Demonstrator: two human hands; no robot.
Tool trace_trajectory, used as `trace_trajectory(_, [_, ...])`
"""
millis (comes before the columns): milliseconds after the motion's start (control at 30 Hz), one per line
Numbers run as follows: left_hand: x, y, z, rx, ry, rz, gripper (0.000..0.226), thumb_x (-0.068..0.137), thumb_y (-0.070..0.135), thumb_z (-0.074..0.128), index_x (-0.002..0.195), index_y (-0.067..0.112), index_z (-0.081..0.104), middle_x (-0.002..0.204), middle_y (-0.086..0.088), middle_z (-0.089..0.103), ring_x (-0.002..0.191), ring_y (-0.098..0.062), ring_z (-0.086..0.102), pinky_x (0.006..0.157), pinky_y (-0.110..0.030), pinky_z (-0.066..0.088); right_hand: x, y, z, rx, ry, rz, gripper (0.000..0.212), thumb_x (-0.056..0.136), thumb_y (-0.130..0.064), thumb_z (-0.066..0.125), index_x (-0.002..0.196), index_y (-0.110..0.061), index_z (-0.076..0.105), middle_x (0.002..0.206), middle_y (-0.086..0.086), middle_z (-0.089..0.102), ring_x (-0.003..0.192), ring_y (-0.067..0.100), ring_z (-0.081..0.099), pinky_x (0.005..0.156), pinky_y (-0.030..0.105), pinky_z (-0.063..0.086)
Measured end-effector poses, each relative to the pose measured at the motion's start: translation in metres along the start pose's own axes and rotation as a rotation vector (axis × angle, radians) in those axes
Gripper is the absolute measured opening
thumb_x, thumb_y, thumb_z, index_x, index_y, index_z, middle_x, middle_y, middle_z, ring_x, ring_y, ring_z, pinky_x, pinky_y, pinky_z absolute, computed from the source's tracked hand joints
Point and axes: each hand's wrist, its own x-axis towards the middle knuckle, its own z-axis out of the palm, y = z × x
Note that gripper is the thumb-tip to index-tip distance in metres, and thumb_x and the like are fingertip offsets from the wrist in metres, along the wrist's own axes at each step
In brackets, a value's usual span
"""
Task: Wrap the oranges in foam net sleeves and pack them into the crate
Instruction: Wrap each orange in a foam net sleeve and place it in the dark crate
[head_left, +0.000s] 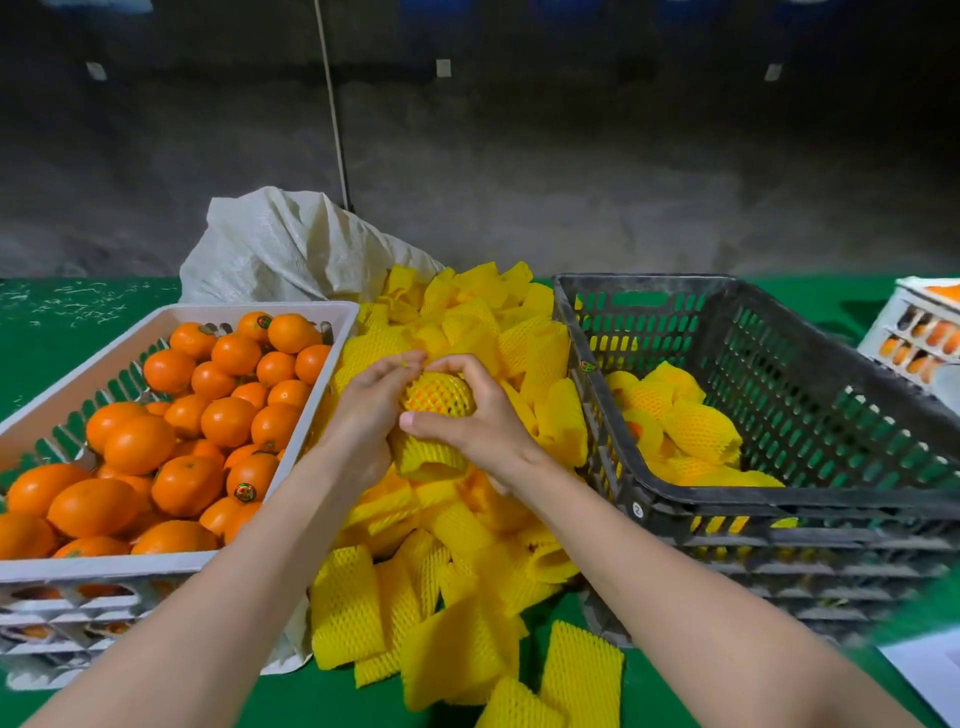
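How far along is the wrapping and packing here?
Early. Done: a few wrapped oranges lie in the black crate. In hand: the left hand and right hand grip one orange inside a foam net sleeve. Left: the white crate is heaped with bare oranges, and a pile of empty sleeves lies between the crates.

The person is working with both arms uncovered along the whole visible length of the slim left forearm (223, 597) and the slim right forearm (675, 597). The left grip (363, 410) and the right grip (478, 431) are appearing as bare hands with slender fingers. The right thumb (415, 420) is showing a short, rounded nail.
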Motion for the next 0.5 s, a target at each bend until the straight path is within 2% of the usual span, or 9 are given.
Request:
trace_trajectory(100, [0.002, 0.008, 0.012, -0.09, -0.069, 0.017, 0.032, 0.099, 0.038, 0.044, 0.122, 0.023, 0.058, 0.106, 0.004, 0.063, 0.096, -0.012, 0.065, 0.079, -0.031, 0.056, 0.001, -0.007, -0.014, 0.016, 0.074, -0.036, 0.04, 0.069, -0.011, 0.08, 0.096, -0.025, 0.053, 0.089, -0.016, 0.054, 0.089, 0.007, 0.051, 0.078, 0.026, 0.045])
trace_trajectory(133, [0.005, 0.009, 0.018, -0.127, -0.051, 0.002, 0.036, 0.099, 0.043, 0.039, 0.123, 0.023, 0.057, 0.108, 0.004, 0.061, 0.1, -0.015, 0.062, 0.081, -0.035, 0.054, 0.001, -0.01, -0.022, 0.026, 0.105, -0.049, 0.04, 0.07, -0.011, 0.08, 0.095, -0.026, 0.053, 0.089, -0.017, 0.054, 0.088, 0.006, 0.051, 0.078, 0.026, 0.045])
trace_trajectory(233, [0.008, 0.003, 0.049, -0.187, 0.061, 0.02, 0.034, 0.103, 0.034, 0.036, 0.12, 0.017, 0.059, 0.11, -0.005, 0.063, 0.095, -0.02, 0.063, 0.081, -0.038, 0.055, 0.001, -0.021, -0.055, 0.064, 0.206, -0.105, 0.039, 0.07, -0.014, 0.079, 0.092, -0.032, 0.052, 0.091, -0.018, 0.053, 0.081, -0.008, 0.052, 0.07, 0.013, 0.046])
trace_trajectory(267, [0.007, -0.003, 0.064, -0.177, 0.069, 0.051, 0.031, 0.103, 0.029, 0.036, 0.118, 0.014, 0.059, 0.105, -0.007, 0.065, 0.088, -0.017, 0.065, 0.076, -0.034, 0.057, 0.002, -0.024, -0.07, 0.066, 0.247, -0.122, 0.039, 0.071, -0.015, 0.079, 0.093, -0.032, 0.052, 0.092, -0.016, 0.053, 0.081, -0.008, 0.053, 0.069, 0.014, 0.046])
trace_trajectory(333, [0.004, -0.017, 0.094, -0.042, 0.06, 0.178, 0.024, 0.103, 0.019, 0.037, 0.113, 0.013, 0.058, 0.087, -0.003, 0.063, 0.066, -0.005, 0.064, 0.058, -0.021, 0.053, 0.004, -0.028, -0.102, 0.04, 0.358, -0.142, 0.04, 0.071, -0.016, 0.079, 0.097, -0.029, 0.051, 0.097, -0.008, 0.055, 0.089, 0.006, 0.055, 0.074, 0.024, 0.048])
trace_trajectory(367, [0.003, -0.024, 0.109, 0.05, 0.048, 0.261, 0.02, 0.103, 0.015, 0.038, 0.112, 0.013, 0.056, 0.084, -0.001, 0.062, 0.062, -0.004, 0.062, 0.056, -0.02, 0.051, 0.004, -0.029, -0.12, 0.014, 0.419, -0.149, 0.041, 0.07, -0.016, 0.079, 0.098, -0.027, 0.051, 0.096, -0.006, 0.056, 0.089, 0.011, 0.055, 0.076, 0.029, 0.048])
trace_trajectory(433, [0.002, -0.035, 0.138, 0.21, -0.014, 0.402, 0.017, 0.1, 0.008, 0.042, 0.109, 0.014, 0.054, 0.088, -0.004, 0.062, 0.07, -0.012, 0.06, 0.061, -0.024, 0.049, 0.004, -0.027, -0.16, -0.079, 0.518, -0.152, 0.042, 0.068, -0.019, 0.08, 0.098, -0.024, 0.051, 0.089, -0.009, 0.056, 0.081, 0.008, 0.055, 0.074, 0.029, 0.047])
trace_trajectory(500, [0.004, -0.04, 0.163, 0.405, -0.134, 0.49, 0.017, 0.097, 0.004, 0.046, 0.104, 0.016, 0.055, 0.091, -0.007, 0.063, 0.075, -0.015, 0.059, 0.065, -0.027, 0.05, 0.004, -0.021, -0.202, -0.281, 0.547, -0.101, 0.043, 0.067, -0.024, 0.08, 0.097, -0.026, 0.051, 0.089, -0.011, 0.055, 0.081, 0.007, 0.053, 0.075, 0.029, 0.045])
